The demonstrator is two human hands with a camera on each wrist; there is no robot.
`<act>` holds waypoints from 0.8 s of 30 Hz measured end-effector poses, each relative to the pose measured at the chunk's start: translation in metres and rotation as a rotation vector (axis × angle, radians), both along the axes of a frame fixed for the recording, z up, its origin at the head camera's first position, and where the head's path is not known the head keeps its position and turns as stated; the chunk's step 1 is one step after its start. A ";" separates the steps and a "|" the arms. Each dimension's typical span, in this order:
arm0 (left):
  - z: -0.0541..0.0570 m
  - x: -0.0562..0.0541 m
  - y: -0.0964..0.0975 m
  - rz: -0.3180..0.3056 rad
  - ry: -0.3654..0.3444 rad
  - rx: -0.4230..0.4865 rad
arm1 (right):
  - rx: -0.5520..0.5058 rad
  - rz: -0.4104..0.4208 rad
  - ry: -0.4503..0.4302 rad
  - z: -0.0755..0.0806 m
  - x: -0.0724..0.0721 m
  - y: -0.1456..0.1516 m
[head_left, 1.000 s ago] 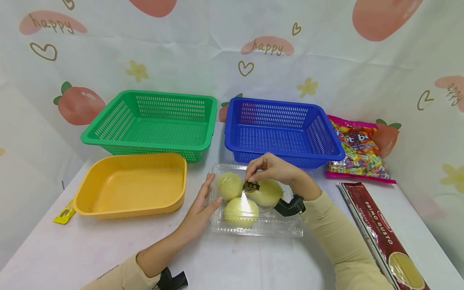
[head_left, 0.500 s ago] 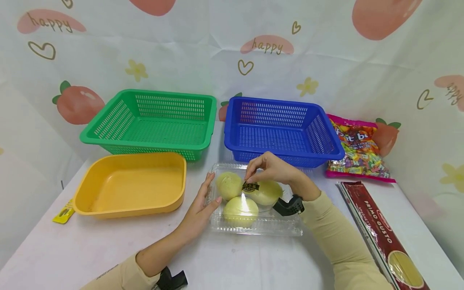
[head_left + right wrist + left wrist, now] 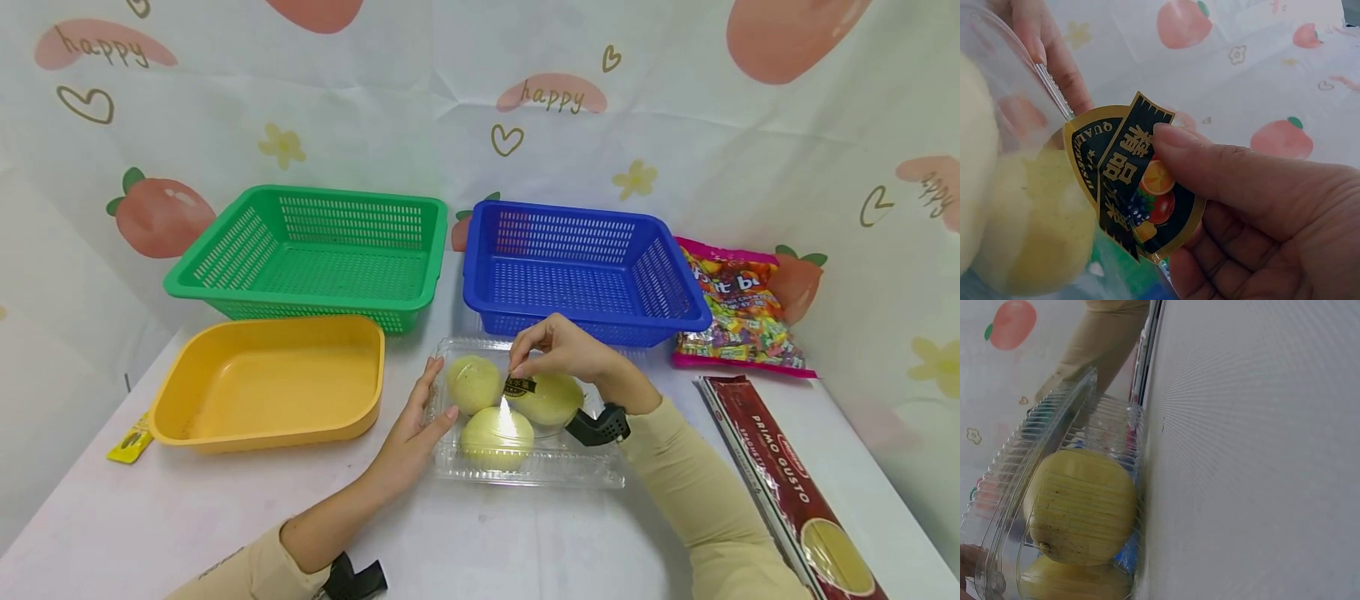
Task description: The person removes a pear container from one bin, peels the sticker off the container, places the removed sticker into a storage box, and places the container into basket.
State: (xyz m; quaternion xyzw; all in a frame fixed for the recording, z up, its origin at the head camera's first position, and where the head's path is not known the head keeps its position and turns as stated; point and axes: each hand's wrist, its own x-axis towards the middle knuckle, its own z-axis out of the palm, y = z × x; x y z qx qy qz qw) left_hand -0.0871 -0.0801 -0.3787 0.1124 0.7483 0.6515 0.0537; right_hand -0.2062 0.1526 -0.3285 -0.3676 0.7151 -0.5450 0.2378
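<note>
A clear plastic clamshell box (image 3: 558, 471) sits on the white table with three round, pale yellow-green fruits (image 3: 497, 439) inside. My left hand (image 3: 412, 429) lies along the box's left side, fingers extended against the wall and thumb at the lid. Between thumb and fingers, my right hand (image 3: 566, 350) pinches a black-and-gold sticker (image 3: 1125, 169) printed with fruit and lettering. Seen from the right wrist, this sticker stands at the lid's edge, its upper side under the thumb. In the left wrist view, speckled skin of one fruit (image 3: 1082, 506) shows through the ribbed wall.
Behind the box stands a blue basket (image 3: 592, 321), with a green basket (image 3: 315, 300) to its left. A yellow tub (image 3: 266, 437) is at left, partly over a small yellow packet (image 3: 133, 442). At right lie a candy bag (image 3: 742, 308) and a spaghetti pack (image 3: 787, 475).
</note>
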 end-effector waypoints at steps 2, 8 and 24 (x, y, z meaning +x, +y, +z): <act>0.000 0.000 0.000 0.002 0.003 -0.002 | -0.015 -0.001 -0.018 -0.001 0.000 0.000; -0.001 0.000 0.000 0.005 0.007 -0.007 | -0.031 -0.010 -0.029 -0.001 0.000 0.001; -0.001 0.000 0.000 0.002 0.011 -0.008 | -0.084 -0.047 -0.049 -0.005 0.000 0.004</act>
